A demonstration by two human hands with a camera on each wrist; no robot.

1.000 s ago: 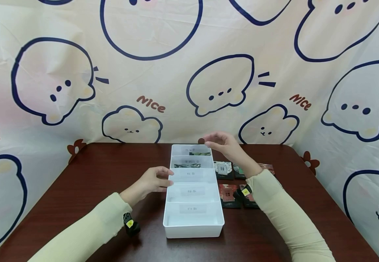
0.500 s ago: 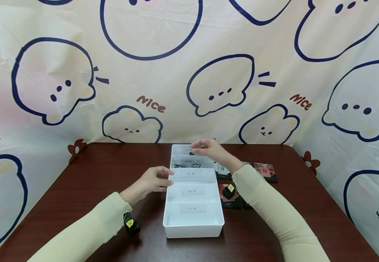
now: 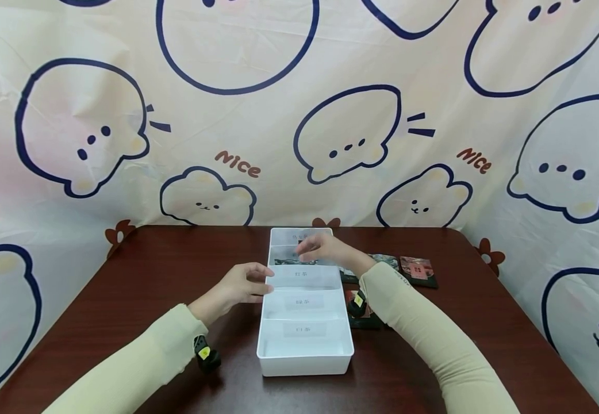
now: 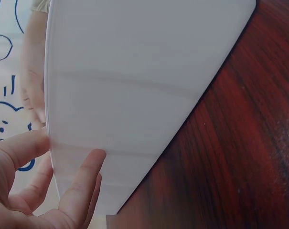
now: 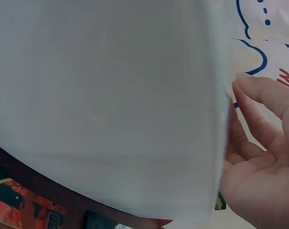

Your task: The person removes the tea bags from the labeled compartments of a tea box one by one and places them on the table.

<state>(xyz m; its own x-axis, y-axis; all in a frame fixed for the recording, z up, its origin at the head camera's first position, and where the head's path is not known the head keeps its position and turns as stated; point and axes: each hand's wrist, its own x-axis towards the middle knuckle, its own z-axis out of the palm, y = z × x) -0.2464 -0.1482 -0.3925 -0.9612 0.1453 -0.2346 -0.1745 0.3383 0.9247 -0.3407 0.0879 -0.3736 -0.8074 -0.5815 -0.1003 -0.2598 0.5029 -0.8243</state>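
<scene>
A long white divided box (image 3: 304,365) with paper labels stands in the middle of the table. My left hand (image 3: 234,287) touches its left side: in the left wrist view, fingertips (image 4: 39,138) meet the rim while another digit lies against the outer wall. My right hand (image 3: 327,248) is above the second compartment from the back, fingers loosely bent and nothing visible between them. A dark, shiny packet (image 3: 283,261) lies in that compartment, partly behind the hand. In the right wrist view, the right hand (image 5: 261,183) appears beyond the box's rim, thumb and forefinger tips close together.
Right of the box lie several square packets, among them a red-and-black packet (image 3: 418,271) and a dark green one (image 3: 384,261). My right sleeve and wrist camera (image 3: 357,303) overlap others there. A patterned cloth (image 3: 348,135) hangs behind the dark wooden table (image 3: 185,253).
My right hand has moved left from beside the box's back end, over the rear compartment, then lower and nearer over the second one. The left hand has stayed in place.
</scene>
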